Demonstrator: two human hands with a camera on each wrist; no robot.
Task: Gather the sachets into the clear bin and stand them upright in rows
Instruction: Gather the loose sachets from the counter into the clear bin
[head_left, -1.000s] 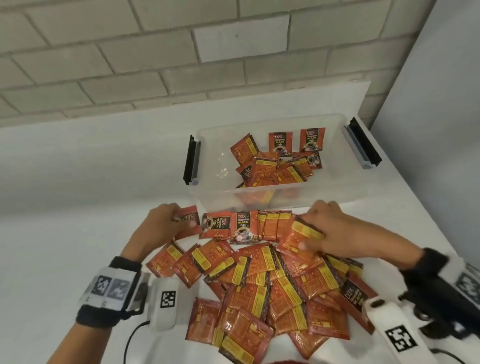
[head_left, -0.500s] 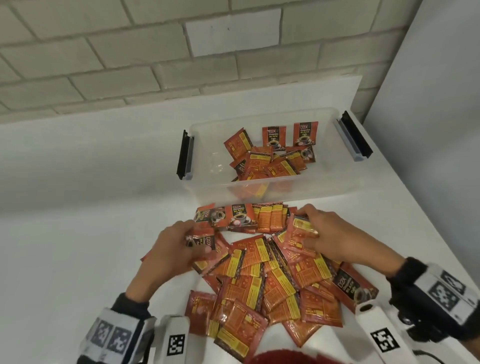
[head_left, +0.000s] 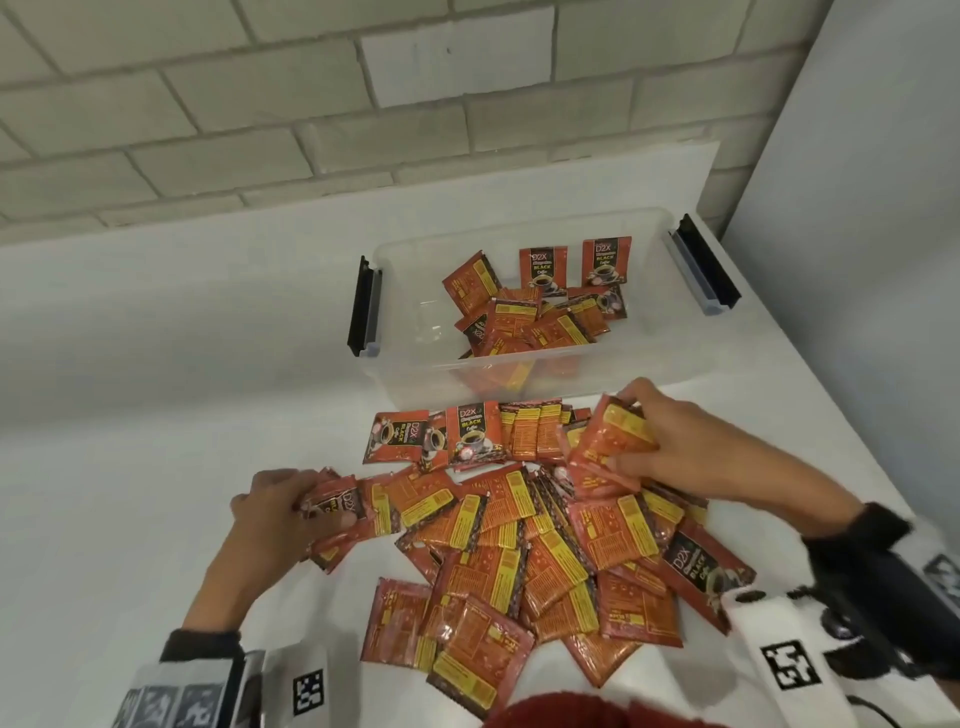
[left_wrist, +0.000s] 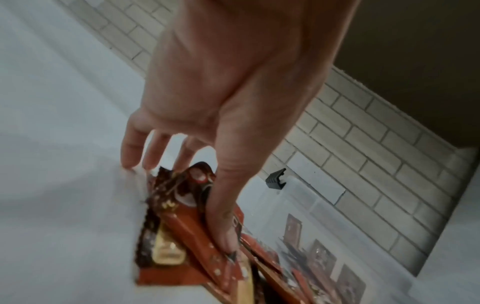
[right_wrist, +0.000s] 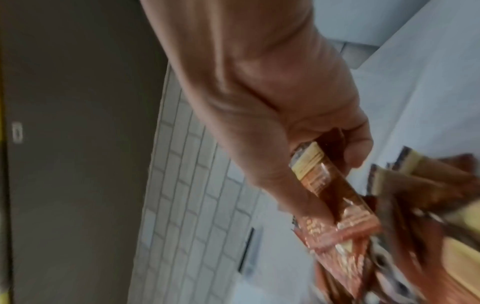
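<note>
We see the white surface (head_left: 156, 395) running back to a grey brick wall (head_left: 260, 119). On it, toward the far right, stands the clear bin (head_left: 644, 358) with a black latch at each end; a loose heap of sachets (head_left: 524, 317) lies inside it, and two more stand upright against its far wall. In front of the bin a large pile of red and yellow sachets (head_left: 519, 551) is spread flat, with a short overlapping row (head_left: 467, 431) just beside the bin's near wall. Our left hand (head_left: 275, 514) sits at the pile's left edge, thumb and fingers (left_wrist: 223, 230) pinching a small stack of sachets (head_left: 337, 512) that touches the surface. Our right hand (head_left: 685, 447) is at the pile's far right corner, its fingers (right_wrist: 306, 203) curled round another few sachets (head_left: 608, 447), lifted at a tilt above the rest.
</note>
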